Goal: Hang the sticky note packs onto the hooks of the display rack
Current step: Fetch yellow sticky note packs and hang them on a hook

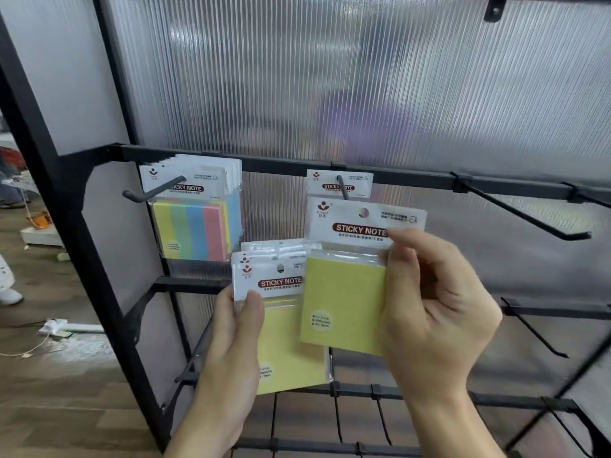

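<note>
My right hand (pixel 433 309) pinches a yellow sticky note pack (pixel 344 292) by its right edge, just below the middle hook (pixel 342 188). A pack header (pixel 360 183) hangs on that hook behind it. My left hand (pixel 236 328) grips a small stack of yellow packs (pixel 284 338), thumb on the front pack's white header. On the left hook (pixel 152 192) hang several multicolour packs (pixel 195 226). The black display rack (pixel 264 163) holds all the hooks along its crossbars.
A bare hook (pixel 529 216) juts from the upper bar on the right, with more bare hooks (pixel 535 332) lower down. Ribbed translucent panel backs the rack. At the left, wooden floor with cables, a white object and someone's shoe (pixel 10 295).
</note>
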Demonstrator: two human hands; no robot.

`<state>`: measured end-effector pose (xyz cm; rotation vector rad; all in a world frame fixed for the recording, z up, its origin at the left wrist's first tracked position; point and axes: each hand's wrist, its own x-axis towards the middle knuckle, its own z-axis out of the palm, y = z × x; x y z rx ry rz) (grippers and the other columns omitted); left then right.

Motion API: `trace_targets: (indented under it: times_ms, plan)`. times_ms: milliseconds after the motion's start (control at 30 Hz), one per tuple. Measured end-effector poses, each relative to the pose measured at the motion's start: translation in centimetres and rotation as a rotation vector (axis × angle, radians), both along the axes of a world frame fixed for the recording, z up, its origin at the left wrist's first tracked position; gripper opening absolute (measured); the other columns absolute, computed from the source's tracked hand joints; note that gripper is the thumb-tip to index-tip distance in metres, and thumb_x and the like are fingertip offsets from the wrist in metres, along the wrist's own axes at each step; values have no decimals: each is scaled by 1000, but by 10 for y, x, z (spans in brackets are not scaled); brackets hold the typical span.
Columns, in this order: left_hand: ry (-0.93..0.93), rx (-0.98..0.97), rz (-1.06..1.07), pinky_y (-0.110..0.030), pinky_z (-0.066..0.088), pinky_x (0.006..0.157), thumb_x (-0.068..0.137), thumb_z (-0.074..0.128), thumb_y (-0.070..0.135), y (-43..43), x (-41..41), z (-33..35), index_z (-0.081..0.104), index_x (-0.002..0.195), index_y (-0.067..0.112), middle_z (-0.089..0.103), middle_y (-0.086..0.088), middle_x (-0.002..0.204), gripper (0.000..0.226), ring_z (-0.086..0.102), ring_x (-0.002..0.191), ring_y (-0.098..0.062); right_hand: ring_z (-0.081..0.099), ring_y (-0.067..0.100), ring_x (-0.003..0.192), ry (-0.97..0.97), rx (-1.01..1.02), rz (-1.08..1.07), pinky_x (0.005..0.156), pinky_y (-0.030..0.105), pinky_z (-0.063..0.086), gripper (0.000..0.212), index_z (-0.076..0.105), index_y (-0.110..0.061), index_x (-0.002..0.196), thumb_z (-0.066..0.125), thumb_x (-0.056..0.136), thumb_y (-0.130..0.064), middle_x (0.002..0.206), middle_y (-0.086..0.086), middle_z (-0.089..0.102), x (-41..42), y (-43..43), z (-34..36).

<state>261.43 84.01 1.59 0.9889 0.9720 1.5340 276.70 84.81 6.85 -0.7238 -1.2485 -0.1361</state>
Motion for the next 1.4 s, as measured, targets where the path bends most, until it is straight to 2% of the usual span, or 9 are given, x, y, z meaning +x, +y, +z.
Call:
trace_targets:
  times_ms: [133,267,367,500,867,1000,1200,1333,1400]
  plan:
    - [38,-11,36,-13,49,65,81,42,48,-3,-1,0,55,101,47,72,29,91,24,65,82,15,59,4,70,-60,-52,-17,68,12,43,24,71,-11,96,50,87,-1,76,-3,65,-1,4,-1]
    - [81,-25,58,-18,52,60,77,44,54,-2,-7,-3,55,106,49,72,20,97,32,70,88,-3,59,3,71,-67,-82,-33,68,11,42,28,70,-13,97,51,87,5,77,-6,64,0,8,-2]
    - [84,-40,68,-9,48,51,76,42,52,-4,-8,0,50,100,52,69,31,86,25,67,76,7,57,3,69,-56,-72,-15,66,10,41,27,68,-16,98,49,88,1,74,-3,62,0,9,-1]
    - [119,-40,71,-13,48,61,76,41,57,-5,-12,-1,51,103,55,68,31,96,30,66,85,6,53,10,64,-54,-35,2,62,14,41,25,67,-11,102,47,89,-3,68,7,59,-2,6,0]
    - [124,-45,109,-21,50,66,76,42,57,1,-15,-3,53,102,54,70,26,93,27,69,87,0,53,10,66,-109,-192,-91,61,9,38,28,72,-7,105,48,90,-6,69,1,58,2,40,-3]
    - [90,-65,126,-10,47,52,84,42,49,-1,-18,0,47,91,54,68,35,78,9,65,69,14,48,8,68,-173,-249,-148,62,8,36,34,70,-5,110,47,87,1,73,1,56,3,73,-3]
    - [98,-62,96,-24,50,64,77,42,56,1,-23,0,52,93,59,73,23,95,19,70,81,2,43,10,73,-258,-356,-182,65,0,33,39,63,-6,124,48,90,6,85,4,50,5,108,0]
    - [93,-52,37,-9,47,52,86,38,51,1,-20,4,45,88,56,67,38,75,9,64,68,16,42,10,80,-303,-530,-168,67,-1,32,43,54,-13,135,48,94,1,95,3,48,12,115,-2]
    - [81,-45,0,-16,51,61,81,39,54,5,-19,4,49,89,61,70,33,85,15,67,77,10,45,11,80,-298,-573,-181,67,-3,32,42,55,-11,134,49,94,0,96,2,49,14,108,-4]
